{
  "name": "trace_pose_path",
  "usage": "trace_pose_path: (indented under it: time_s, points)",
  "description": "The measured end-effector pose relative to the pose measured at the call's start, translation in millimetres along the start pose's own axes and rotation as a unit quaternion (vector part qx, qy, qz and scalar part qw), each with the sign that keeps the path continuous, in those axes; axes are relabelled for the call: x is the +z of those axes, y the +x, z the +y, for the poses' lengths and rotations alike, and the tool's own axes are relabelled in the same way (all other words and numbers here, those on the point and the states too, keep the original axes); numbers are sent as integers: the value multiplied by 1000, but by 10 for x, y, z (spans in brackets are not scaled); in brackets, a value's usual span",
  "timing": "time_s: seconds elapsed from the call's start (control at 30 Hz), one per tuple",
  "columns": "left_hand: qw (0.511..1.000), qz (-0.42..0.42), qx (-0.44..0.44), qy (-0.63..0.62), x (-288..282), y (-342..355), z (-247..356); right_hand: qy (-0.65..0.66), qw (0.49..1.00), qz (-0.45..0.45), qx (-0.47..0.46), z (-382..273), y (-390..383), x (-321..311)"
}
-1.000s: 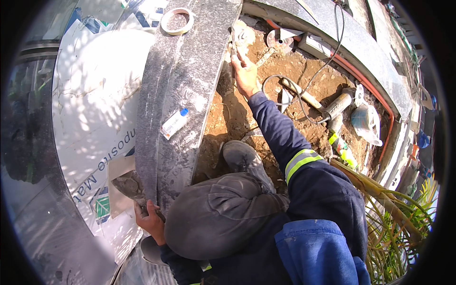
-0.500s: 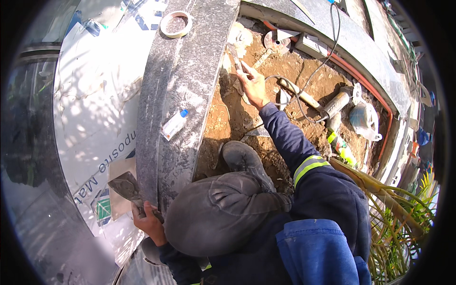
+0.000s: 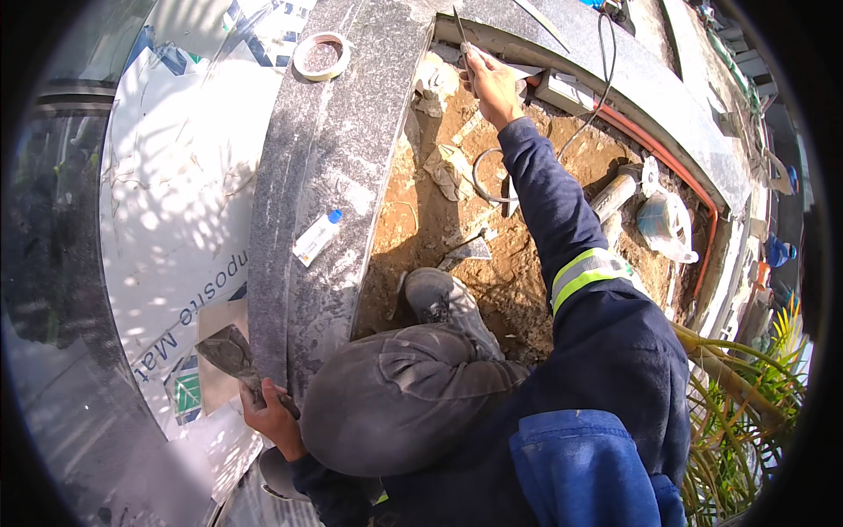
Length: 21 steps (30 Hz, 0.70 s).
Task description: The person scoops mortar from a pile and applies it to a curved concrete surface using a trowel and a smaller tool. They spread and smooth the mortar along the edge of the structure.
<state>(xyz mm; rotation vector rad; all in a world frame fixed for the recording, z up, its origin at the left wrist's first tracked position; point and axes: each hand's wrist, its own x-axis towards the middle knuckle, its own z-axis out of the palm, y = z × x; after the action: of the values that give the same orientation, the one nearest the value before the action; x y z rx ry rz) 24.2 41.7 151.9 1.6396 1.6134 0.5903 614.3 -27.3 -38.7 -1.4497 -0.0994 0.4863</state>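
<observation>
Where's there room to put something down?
On the grey stone ledge, between the tape roll and the blue-capped tube; also the white sheet, left of that ledge. The dirt is crowded on its right, where the cable, orange pipe and plastic bag lie.

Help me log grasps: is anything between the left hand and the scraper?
Nothing visible: the left hand grips the scraper directly by its handle.
</observation>
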Motion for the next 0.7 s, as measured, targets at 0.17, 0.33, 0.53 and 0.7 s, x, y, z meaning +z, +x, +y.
trace_pose_path:
  time_s: [0.17, 0.33, 0.53, 0.7]
  points:
    - [1000, 16, -2, 8, -50, 13, -17, 38, 999, 1, 14, 258, 151, 129]
    - [1000, 16, -7, 14, -73, -4, 9, 29, 999, -25, 18, 562, -36, 223]
    - [1000, 3, -3, 30, 9, 15, 8, -95, 994, -28, -51, 774, -550, 229]
    - [1000, -4, 4, 27, -20, 59, -56, -86, 992, -76, -50, 898, -849, 136]
